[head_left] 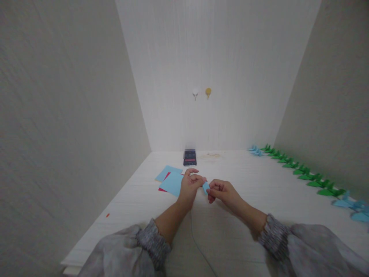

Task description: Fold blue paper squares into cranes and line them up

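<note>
Both of my hands meet over the middle of the white desk (259, 181). Between them is a small folded piece of light blue paper (205, 187). My left hand (190, 184) pinches its left side with curled fingers. My right hand (221, 191) pinches its right side, fingers closed. Just behind my left hand lies a small stack of loose sheets, light blue paper (172, 181) on top and a red sheet (162, 189) showing at the edges.
A phone (190, 157) stands propped against the back wall. Along the right wall runs a row of folded paper figures, green ones (300, 169) and light blue ones (353, 206). Two small hooks (201, 92) are on the back wall. A tiny red scrap (107, 215) lies at left.
</note>
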### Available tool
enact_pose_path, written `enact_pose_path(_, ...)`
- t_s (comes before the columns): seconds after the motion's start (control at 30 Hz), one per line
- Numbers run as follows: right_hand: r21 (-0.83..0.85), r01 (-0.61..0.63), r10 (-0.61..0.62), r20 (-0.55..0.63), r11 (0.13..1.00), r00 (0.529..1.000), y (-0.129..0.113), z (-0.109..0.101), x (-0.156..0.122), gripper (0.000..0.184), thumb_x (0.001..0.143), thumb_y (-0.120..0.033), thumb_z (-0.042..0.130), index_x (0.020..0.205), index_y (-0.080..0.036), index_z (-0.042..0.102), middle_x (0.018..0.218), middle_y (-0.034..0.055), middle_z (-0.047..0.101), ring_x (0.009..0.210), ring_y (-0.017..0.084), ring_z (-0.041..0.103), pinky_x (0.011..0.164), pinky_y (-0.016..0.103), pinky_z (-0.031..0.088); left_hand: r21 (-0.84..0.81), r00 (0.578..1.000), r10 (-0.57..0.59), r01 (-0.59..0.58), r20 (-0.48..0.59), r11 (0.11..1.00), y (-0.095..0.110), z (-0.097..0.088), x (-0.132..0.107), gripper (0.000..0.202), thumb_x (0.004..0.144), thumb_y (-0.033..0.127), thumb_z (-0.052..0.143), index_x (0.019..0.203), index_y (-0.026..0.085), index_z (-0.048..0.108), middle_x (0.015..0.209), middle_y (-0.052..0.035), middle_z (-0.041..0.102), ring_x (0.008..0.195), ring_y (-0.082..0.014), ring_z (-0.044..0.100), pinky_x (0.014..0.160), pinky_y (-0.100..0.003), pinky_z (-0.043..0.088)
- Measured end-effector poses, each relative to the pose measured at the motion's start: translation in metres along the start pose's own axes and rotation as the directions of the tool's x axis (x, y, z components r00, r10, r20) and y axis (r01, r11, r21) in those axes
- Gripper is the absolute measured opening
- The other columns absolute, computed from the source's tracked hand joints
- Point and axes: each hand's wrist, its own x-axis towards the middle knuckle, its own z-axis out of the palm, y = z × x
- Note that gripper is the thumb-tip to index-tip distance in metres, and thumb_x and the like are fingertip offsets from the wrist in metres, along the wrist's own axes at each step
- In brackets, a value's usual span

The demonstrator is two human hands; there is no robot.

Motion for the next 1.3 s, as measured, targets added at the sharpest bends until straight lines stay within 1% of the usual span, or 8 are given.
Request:
enact_pose_path(0.3,0.034,0.0,0.0,0.004,0.999,1.0,-0.006,0.003,-0.001,0.012,0.062,-0.025,0.058,0.059,-0.015,0.052,0.046,-0.0031,0.058,0.041,0.01,0.053,0.045,0.023,0.042,-0.052,0.999,0.014,-0.012,0.037,0.999,-0.002,0.0,-0.002,0.031,0.062,0.02,0.06,0.085,0.018,0.038,0.054,0.0059,0.054,0.05,-0.0065,0.048,0.058,-0.021,0.037)
enact_pose_path(0.57,0.06,-0.021,0.021,0.005,0.998,1.0,-0.003,0.003,-0.003,0.013,0.062,-0.025,0.058,0.06,-0.014,0.051,0.047,-0.0024,0.058,0.04,0.01,0.053,0.045,0.022,0.042,-0.082,0.999,-0.036,0.039,0.034,0.996,-0.003,-0.002,0.001,0.033,0.061,0.027,0.061,0.084,0.017,0.041,0.053,0.0053,0.053,0.048,-0.0079,0.05,0.054,-0.021,0.038)
enact_pose_path(0.73,0.072,-0.004,0.004,-0.008,0.997,1.0,0.0,-0.001,-0.001,0.012,0.063,-0.024,0.058,0.061,-0.014,0.052,0.048,-0.0019,0.058,0.041,0.009,0.052,0.045,0.022,0.041,-0.074,0.998,-0.059,0.058,-0.007,0.996,-0.004,-0.004,0.004,0.031,0.064,0.034,0.057,0.084,0.016,0.042,0.064,0.0009,0.056,0.053,-0.0078,0.051,0.054,-0.022,0.04)
enact_pose_path(0.83,0.062,0.015,-0.012,-0.048,0.998,0.999,-0.001,-0.003,-0.001,0.013,0.063,-0.025,0.058,0.061,-0.014,0.052,0.048,-0.0022,0.057,0.041,0.009,0.051,0.045,0.022,0.041,-0.019,0.994,-0.099,0.1,0.035,0.995,-0.006,-0.003,0.003,0.032,0.062,0.033,0.06,0.084,0.016,0.044,0.057,0.0037,0.053,0.048,-0.0062,0.048,0.051,-0.02,0.038)
enact_pose_path(0.97,0.05,0.019,-0.015,-0.078,0.999,0.997,-0.002,-0.004,-0.001,0.016,0.064,-0.028,0.058,0.061,-0.014,0.053,0.048,-0.0019,0.057,0.041,0.009,0.05,0.046,0.023,0.041,0.105,0.978,-0.18,0.169,0.107,0.98,-0.006,0.0,0.0,0.028,0.056,0.031,0.064,0.069,0.013,0.047,0.05,0.0037,0.051,0.044,-0.0058,0.046,0.048,-0.019,0.036)
enact_pose_path(1.03,0.052,0.024,-0.019,-0.094,0.998,0.995,-0.002,-0.004,-0.001,0.017,0.065,-0.03,0.058,0.063,-0.014,0.054,0.05,-0.0013,0.057,0.043,0.009,0.05,0.047,0.023,0.041,0.13,0.979,-0.179,0.166,0.096,0.977,-0.006,0.0,0.0,0.026,0.056,0.031,0.064,0.061,0.013,0.047,0.048,0.0036,0.05,0.044,-0.0058,0.046,0.048,-0.019,0.035)
enact_pose_path(1.17,0.045,0.06,-0.053,-0.142,0.997,0.988,-0.001,-0.006,0.001,0.019,0.068,-0.031,0.054,0.071,-0.013,0.057,0.06,0.0013,0.06,0.048,0.01,0.053,0.051,0.023,0.041,0.106,0.99,-0.127,0.121,0.055,0.987,-0.007,-0.003,0.002,0.024,0.058,0.03,0.063,0.059,0.013,0.046,0.049,0.0028,0.053,0.045,-0.0058,0.046,0.049,-0.018,0.035)
enact_pose_path(1.3,0.017,0.063,-0.06,-0.156,0.998,0.986,0.001,-0.007,0.002,0.017,0.067,-0.03,0.055,0.067,-0.013,0.058,0.06,0.0017,0.06,0.049,0.01,0.053,0.052,0.023,0.041,0.092,0.992,-0.122,0.119,0.019,0.989,-0.011,-0.006,0.006,0.026,0.056,0.031,0.064,0.058,0.013,0.045,0.048,0.0029,0.053,0.044,-0.0063,0.046,0.049,-0.019,0.035)
